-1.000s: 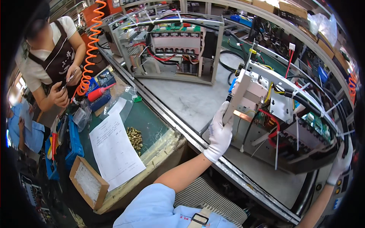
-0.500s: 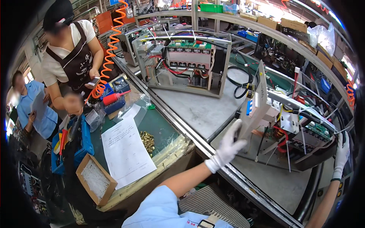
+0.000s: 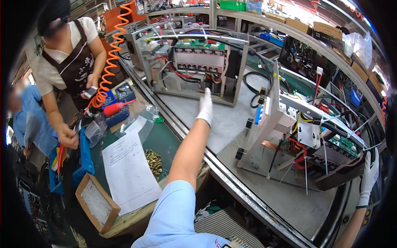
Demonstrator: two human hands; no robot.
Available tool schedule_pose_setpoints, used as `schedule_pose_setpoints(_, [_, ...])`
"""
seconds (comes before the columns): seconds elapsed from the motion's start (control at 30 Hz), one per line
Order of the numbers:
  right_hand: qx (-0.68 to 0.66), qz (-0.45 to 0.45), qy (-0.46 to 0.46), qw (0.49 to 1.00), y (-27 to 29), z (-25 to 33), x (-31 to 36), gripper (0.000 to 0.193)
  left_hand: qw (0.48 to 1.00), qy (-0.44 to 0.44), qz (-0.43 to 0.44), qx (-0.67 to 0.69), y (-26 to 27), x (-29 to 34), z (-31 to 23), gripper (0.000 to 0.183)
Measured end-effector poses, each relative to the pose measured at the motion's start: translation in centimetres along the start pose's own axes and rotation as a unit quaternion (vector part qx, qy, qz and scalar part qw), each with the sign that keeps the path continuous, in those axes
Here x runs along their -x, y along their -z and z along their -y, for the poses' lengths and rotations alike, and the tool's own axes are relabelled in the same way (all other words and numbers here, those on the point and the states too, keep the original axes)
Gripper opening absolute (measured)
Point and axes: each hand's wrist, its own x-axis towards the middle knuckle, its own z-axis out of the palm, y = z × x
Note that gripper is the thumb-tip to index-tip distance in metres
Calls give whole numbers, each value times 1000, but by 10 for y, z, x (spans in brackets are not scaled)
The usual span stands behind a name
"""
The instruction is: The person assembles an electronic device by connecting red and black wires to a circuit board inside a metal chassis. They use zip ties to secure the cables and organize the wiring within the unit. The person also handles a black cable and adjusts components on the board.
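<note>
My left hand (image 3: pixel 205 108), in a white glove, reaches forward with its fingers stretched out and nothing in them. It is in front of the lower part of an open metal equipment cabinet (image 3: pixel 241 76) with circuit boards and cables; whether it touches is unclear. A second open cabinet (image 3: pixel 264 132), with red and black wires and white cable ties, stands on the right. Against its right end lies my gloved right hand (image 3: pixel 369 177), fingers extended beside black cables (image 3: pixel 374 142). Part of that hand's grip is hard to see near the picture's rim.
A metal rail (image 3: pixel 231 177) separates the cabinets' surface from a green bench. The bench holds a printed sheet (image 3: pixel 128 173), brass screws (image 3: pixel 153 162), a carton of white cable ties (image 3: pixel 97 204) and a red-handled tool (image 3: pixel 115 108). An orange coiled hose (image 3: pixel 113 62) hangs near a co-worker (image 3: pixel 68 49).
My left hand has left the near side of the right cabinet and swung left and forward to the other cabinet. My right hand stays at the right cabinet's end. The co-worker's hand has lowered.
</note>
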Motion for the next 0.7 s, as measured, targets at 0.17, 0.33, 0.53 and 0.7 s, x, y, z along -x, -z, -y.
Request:
schedule_pose_setpoints(0.17, [32,3,12,999,-4,34,0,58,997,21,66,-35,23,-14,-20,86])
schedule_pose_setpoints(0.33, [28,-22,34,999,-37,67,-8,57,986,-89,74,-122,13,43,-72,66])
schedule_pose_setpoints(0.53, [33,-1,48,998,-68,160,-18,63,981,-145,117,-55,35,75,-122,63])
schedule_pose_setpoints(0.7, [25,-72,110,991,-95,184,-25,68,972,-174,153,-29,45,99,-148,56])
